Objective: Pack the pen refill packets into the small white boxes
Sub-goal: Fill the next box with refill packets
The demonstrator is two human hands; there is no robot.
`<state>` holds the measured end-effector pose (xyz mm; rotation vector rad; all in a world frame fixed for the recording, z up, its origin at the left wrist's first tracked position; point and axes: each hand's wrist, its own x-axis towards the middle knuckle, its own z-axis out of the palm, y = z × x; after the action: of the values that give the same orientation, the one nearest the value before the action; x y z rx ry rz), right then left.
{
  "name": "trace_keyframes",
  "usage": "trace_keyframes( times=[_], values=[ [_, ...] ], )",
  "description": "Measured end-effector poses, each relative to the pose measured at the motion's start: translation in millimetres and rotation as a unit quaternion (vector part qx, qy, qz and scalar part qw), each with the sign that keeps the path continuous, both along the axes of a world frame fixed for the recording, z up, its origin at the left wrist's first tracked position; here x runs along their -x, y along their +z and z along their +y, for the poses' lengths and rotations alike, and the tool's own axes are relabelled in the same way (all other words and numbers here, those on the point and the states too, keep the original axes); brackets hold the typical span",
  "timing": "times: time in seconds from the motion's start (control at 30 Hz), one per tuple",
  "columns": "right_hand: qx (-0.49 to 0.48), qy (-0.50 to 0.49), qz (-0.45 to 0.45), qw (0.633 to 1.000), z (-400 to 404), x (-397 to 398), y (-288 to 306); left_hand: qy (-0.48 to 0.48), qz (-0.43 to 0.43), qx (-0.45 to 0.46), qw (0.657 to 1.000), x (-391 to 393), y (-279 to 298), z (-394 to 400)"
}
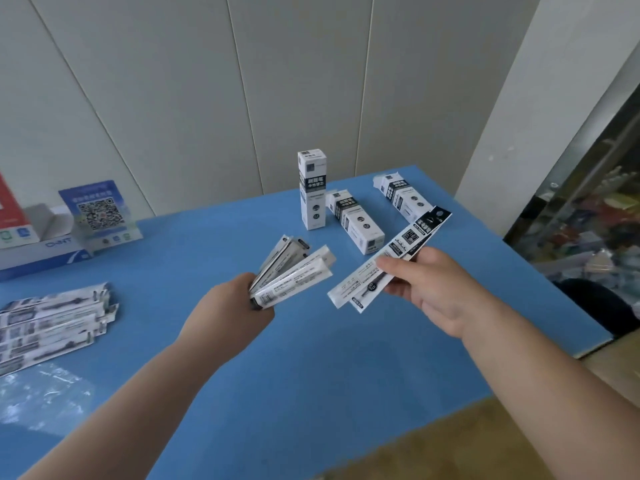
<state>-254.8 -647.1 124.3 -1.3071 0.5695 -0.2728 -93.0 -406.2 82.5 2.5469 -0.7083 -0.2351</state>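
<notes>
My left hand [230, 308] grips a fanned bundle of pen refill packets [292, 271] by their lower ends, above the blue table [277, 358]. My right hand [429, 289] pinches two overlapping refill packets [388, 259] near their middle, tilted up to the right. Behind them stand the small white boxes: one upright [312, 188], one lying on its side [356, 221], and one lying further right [403, 197]. A pile of several more refill packets [52, 323] lies at the table's left edge.
A clear plastic bag [38, 396] lies at the near left. A QR-code sign stand [100, 211] and a blue-white carton [38, 251] sit at the back left. A grey wall runs behind the table, a glass cabinet [588, 216] stands to the right.
</notes>
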Motion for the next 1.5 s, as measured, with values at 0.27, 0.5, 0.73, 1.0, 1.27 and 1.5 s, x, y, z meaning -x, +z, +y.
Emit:
trace_keyframes(
  times=[0.27,0.5,0.73,1.0,1.27,1.5],
  values=[
    [0.015,-0.031,0.011,0.999,-97,3,-12,-0.07,0.008,-0.029,0.997,-10,-10,-102],
    [-0.025,-0.02,-0.014,0.999,-199,12,-20,-0.062,0.045,-0.076,0.994,-4,-33,-194],
    [-0.09,0.03,-0.03,0.995,-260,8,-35,-0.102,0.034,-0.158,0.982,4,-48,-244],
    [-0.131,0.044,-0.038,0.99,-275,-7,-44,-0.083,-0.088,-0.269,0.955,25,-59,-274],
    [-0.131,0.066,-0.022,0.989,-279,-14,-52,-0.044,-0.169,-0.253,0.952,32,-58,-252],
    [-0.107,0.093,-0.016,0.99,-274,-16,-54,0.032,-0.112,-0.171,0.978,19,-41,-227]
  ],
)
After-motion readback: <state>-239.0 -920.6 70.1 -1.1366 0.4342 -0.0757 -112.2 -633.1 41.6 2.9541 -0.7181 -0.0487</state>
